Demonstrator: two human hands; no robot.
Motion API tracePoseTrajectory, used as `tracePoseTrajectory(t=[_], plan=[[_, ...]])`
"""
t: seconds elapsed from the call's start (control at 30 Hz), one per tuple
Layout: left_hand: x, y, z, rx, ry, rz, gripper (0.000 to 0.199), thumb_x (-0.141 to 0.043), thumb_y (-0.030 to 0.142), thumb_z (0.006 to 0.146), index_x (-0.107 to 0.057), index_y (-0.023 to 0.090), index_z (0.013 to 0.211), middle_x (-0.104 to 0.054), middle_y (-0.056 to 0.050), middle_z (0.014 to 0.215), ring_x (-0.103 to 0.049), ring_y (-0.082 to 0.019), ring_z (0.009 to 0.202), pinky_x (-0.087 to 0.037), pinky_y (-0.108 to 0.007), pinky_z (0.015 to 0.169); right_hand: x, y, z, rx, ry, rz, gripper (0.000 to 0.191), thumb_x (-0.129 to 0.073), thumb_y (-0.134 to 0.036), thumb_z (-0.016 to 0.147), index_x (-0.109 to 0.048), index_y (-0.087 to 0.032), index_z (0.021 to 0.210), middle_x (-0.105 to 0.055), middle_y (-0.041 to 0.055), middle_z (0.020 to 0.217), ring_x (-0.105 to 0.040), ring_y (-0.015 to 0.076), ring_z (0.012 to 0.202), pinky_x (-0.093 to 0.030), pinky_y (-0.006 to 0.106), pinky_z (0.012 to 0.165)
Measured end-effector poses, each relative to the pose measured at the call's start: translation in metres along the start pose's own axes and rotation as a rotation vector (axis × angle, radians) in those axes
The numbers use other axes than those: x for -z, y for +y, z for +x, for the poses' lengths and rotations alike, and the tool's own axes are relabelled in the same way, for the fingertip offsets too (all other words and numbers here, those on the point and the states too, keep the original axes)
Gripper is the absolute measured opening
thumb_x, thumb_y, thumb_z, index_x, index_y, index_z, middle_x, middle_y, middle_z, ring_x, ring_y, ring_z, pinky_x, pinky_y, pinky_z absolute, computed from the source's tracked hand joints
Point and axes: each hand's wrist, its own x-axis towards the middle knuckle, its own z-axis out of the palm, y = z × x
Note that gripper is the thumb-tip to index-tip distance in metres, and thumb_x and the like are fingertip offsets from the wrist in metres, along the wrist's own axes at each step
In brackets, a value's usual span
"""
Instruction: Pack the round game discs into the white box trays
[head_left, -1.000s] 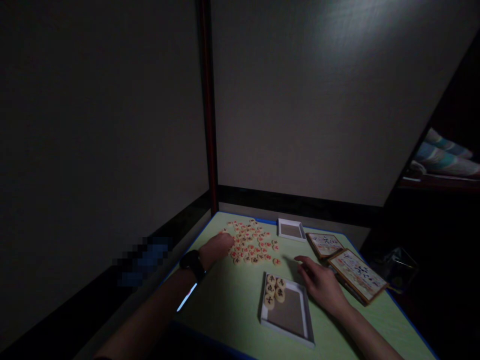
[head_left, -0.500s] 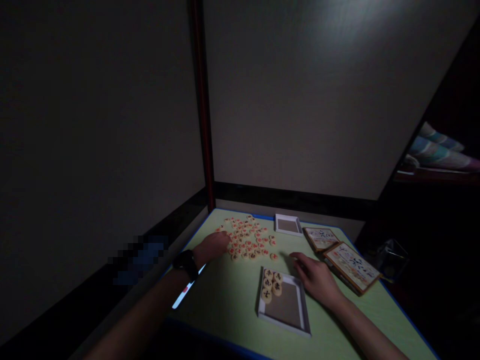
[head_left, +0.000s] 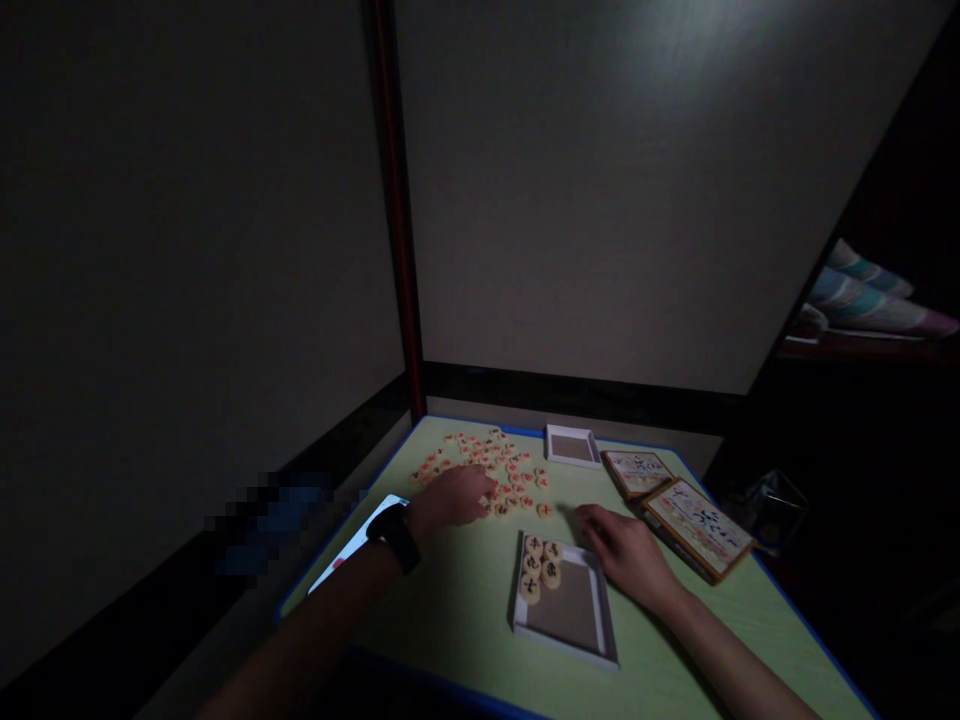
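Observation:
My left hand (head_left: 452,495), with a dark watch (head_left: 395,534) on the wrist, reaches over scattered xiangqi pieces (head_left: 514,470). Its index finger and thumb are apart and point down among the discs; no piece shows in its grasp. The pieces are round, pale wood with red or black characters. Beside the near white box tray (head_left: 566,600), my right hand (head_left: 626,548) rests on the table, fingers loosely bent and apart, holding nothing visible. Several black-lettered pieces (head_left: 532,565) lie in the tray's left part. A single red-lettered piece (head_left: 544,510) sits apart, between the hands.
Another white tray (head_left: 572,446) stands at the back of the green table (head_left: 450,630). Two printed box lids (head_left: 697,525) overlap on the right. A lit phone or tablet (head_left: 356,545) lies under my left forearm, by the left edge. Walls rise behind the table.
My left hand has moved right across the pieces, with its fingers now among the middle ones. More of the lit screen is uncovered. The right hand stays by the tray.

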Motion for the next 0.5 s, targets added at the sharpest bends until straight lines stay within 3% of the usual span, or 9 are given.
tracePoseTrajectory(t=[0.17,0.33,0.5], plan=[[0.0,0.009,0.006,0.018,-0.092,0.09,0.013,-0.06,0.016,0.082,-0.067,0.017,0.093,-0.067,-0.011,0.104,-0.063,-0.025,0.098,-0.05,-0.034,0.085,-0.002,0.002,-0.001,-0.007,-0.01,-0.008,0.032,-0.036,-0.029,0.094,-0.065,-0.02,0.101,-0.076,0.0072,0.088,-0.072,0.0222,0.075,-0.053,0.032,0.068],[0.004,0.005,0.006,-0.059,-0.03,0.076,0.008,-0.057,0.019,0.089,-0.063,0.017,0.092,-0.066,-0.01,0.106,-0.06,-0.022,0.102,-0.047,-0.031,0.091,-0.001,0.001,-0.001,-0.005,-0.021,0.006,0.031,-0.036,-0.028,0.095,-0.065,-0.02,0.101,-0.076,0.0069,0.088,-0.072,0.0211,0.074,-0.052,0.031,0.068],[0.023,-0.003,0.008,0.116,0.003,0.005,0.01,-0.054,0.022,0.091,-0.062,0.016,0.094,-0.068,-0.01,0.101,-0.063,-0.022,0.097,-0.047,-0.03,0.085,-0.002,0.0,-0.001,-0.002,-0.002,0.007,0.031,-0.037,-0.027,0.093,-0.067,-0.02,0.1,-0.076,0.0069,0.087,-0.072,0.0213,0.074,-0.052,0.03,0.067]])
